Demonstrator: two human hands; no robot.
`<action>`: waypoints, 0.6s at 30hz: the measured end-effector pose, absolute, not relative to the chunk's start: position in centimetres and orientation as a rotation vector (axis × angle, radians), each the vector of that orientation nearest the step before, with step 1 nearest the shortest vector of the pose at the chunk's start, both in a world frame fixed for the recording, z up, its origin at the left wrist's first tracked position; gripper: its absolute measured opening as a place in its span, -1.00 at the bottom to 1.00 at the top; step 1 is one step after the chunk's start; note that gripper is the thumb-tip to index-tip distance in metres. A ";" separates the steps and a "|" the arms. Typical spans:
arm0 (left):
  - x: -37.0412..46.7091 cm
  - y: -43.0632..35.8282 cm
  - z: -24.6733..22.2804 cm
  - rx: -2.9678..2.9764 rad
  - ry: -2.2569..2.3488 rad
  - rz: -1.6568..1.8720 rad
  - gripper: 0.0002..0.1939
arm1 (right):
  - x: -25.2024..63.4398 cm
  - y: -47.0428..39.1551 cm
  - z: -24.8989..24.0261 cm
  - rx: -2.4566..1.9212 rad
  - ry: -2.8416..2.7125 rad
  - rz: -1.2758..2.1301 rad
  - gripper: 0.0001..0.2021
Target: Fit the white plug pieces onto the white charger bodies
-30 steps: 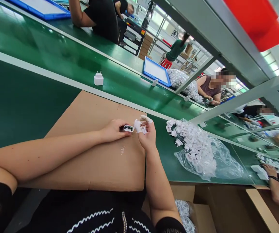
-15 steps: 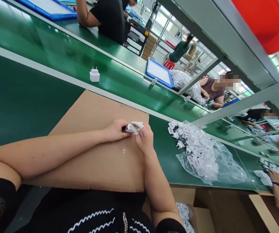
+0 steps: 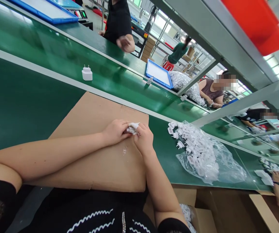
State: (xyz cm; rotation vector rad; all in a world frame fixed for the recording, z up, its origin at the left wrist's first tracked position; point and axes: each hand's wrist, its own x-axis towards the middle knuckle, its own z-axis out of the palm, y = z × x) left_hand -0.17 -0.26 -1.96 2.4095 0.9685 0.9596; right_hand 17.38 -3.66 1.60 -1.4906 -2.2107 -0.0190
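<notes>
Over the sheet of brown cardboard, my two hands meet around a small white plug charger, mostly covered by fingers. My left hand grips it from the left, fingers bent. From the other side my right hand pinches it, with white wrapping on some fingertips. The charger's prongs cannot be made out. To the right of my hands, white plug chargers spill from a clear plastic bag on the green table.
Beyond a pale rail, a green conveyor belt carries a white charger and a smaller one. Blue-rimmed trays lie along its far side. Co-workers sit opposite; a hand works at right. Open cardboard boxes stand below the table edge.
My fingers have closed further around the charger, showing less of it. Chargers on the belt have shifted left. The co-worker in black across the belt has moved right, an arm now over the far table edge.
</notes>
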 end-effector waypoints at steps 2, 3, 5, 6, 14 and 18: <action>-0.2 -0.4 -1.8 2.616 1.082 0.852 -0.62 | 17.3 -3.6 1.5 -1.521 -2.186 -0.010 -0.62; -0.2 -0.4 -1.7 2.697 1.129 0.786 -0.59 | 17.3 -3.5 1.5 -1.530 -2.166 0.006 -0.63; -0.2 -0.5 -1.6 2.787 1.208 0.694 -0.54 | 17.2 -3.5 1.2 -1.533 -2.119 0.050 -0.63; -0.1 -0.5 -1.6 2.791 1.234 0.681 -0.55 | 17.2 -3.5 1.1 -1.520 -2.091 0.078 -0.62; 0.1 1.1 -2.1 2.151 1.077 0.839 -0.70 | 17.0 -2.7 -1.6 -1.253 -1.301 0.766 -0.40; -0.4 6.8 -1.2 2.050 1.279 0.920 -0.61 | 17.0 -0.9 -2.8 -1.296 -1.092 0.969 -0.33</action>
